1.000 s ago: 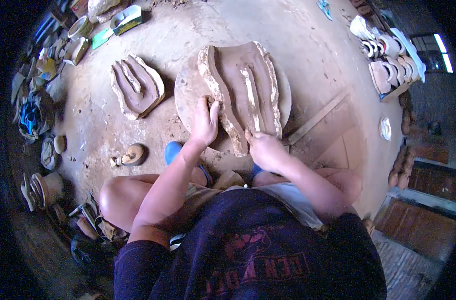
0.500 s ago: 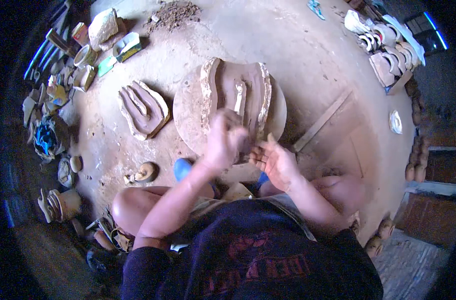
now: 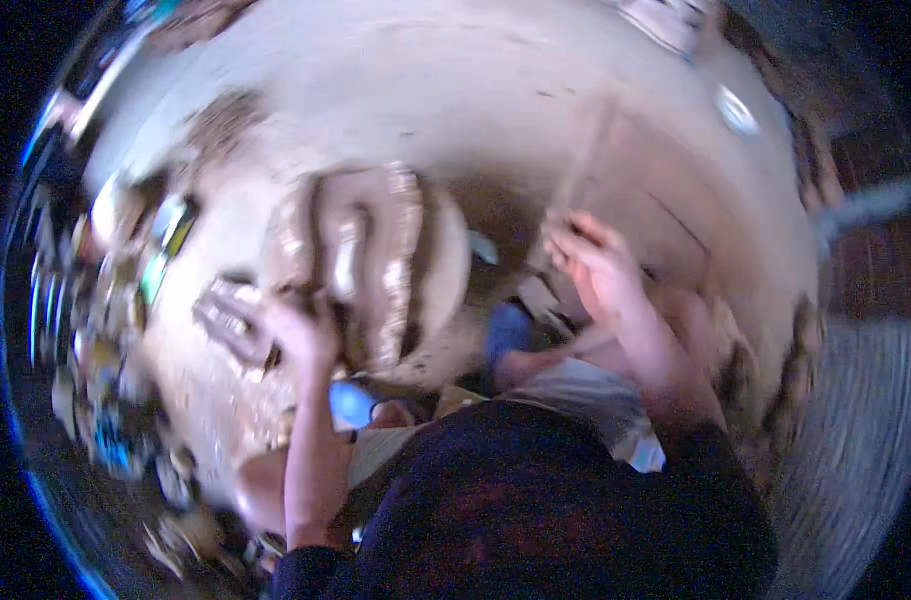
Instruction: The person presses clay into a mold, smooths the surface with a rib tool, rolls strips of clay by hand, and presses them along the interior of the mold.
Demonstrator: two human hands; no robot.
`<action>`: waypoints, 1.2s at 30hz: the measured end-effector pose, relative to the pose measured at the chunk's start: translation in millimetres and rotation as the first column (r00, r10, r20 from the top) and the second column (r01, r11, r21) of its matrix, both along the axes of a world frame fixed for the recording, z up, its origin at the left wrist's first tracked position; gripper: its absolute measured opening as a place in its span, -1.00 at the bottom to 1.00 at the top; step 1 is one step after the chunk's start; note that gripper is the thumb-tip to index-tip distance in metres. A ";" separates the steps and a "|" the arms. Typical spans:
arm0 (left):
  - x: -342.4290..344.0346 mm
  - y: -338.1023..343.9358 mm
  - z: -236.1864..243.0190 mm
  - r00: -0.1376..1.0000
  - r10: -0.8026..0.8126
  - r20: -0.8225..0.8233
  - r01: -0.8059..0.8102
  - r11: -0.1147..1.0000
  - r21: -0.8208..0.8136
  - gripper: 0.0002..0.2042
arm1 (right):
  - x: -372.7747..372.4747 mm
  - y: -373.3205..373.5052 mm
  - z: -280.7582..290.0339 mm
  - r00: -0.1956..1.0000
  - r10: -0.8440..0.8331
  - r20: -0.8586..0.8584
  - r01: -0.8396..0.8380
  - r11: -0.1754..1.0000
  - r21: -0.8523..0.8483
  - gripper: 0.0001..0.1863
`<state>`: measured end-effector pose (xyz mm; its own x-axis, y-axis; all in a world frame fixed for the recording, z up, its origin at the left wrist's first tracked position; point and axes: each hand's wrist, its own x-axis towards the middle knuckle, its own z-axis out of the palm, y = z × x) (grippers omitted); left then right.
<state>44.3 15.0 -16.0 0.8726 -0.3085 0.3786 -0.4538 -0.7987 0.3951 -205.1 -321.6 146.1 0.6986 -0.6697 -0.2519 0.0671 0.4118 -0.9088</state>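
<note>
— Though the frame is blurred, where do the left hand's (image 3: 306,335) fingers sit?
— Curled against the near edge of the clay slab (image 3: 361,265) on the round board (image 3: 446,270).
— And the right hand (image 3: 596,265)?
— Fingers loosely spread, touching nothing I can tell, well right of the slab.

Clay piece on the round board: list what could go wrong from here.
1. The left hand rests at the near edge of the clay piece; pressure there may dent the soft ridges.
2. The right hand is off to the side, so the round board may shift under a one-handed push.
</note>
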 end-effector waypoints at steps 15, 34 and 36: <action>134.4 7.6 -6.8 0.967 0.081 -0.240 0.010 0.935 0.354 -0.17 | -513.1 -138.0 -189.5 -0.006 -0.727 -0.687 0.269 0.660 -0.701 -0.47; 39.7 -9.2 15.4 0.936 0.246 -0.251 -0.293 0.940 -0.172 -0.41 | -239.0 -267.3 -188.7 0.260 -0.292 -0.921 -0.754 0.534 -0.382 -0.40; 29.1 -1.0 6.9 0.932 0.245 -0.267 -0.305 0.929 -0.211 -0.44 | -213.4 -252.1 -195.6 0.134 -0.346 -0.929 -0.862 0.421 -0.282 -0.41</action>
<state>73.4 13.9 -9.1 0.9816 0.0326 0.1883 -0.1022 -0.7431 0.6613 -418.6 -573.8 -49.5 0.5482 -0.7350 -0.3991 -0.7901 -0.6116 0.0412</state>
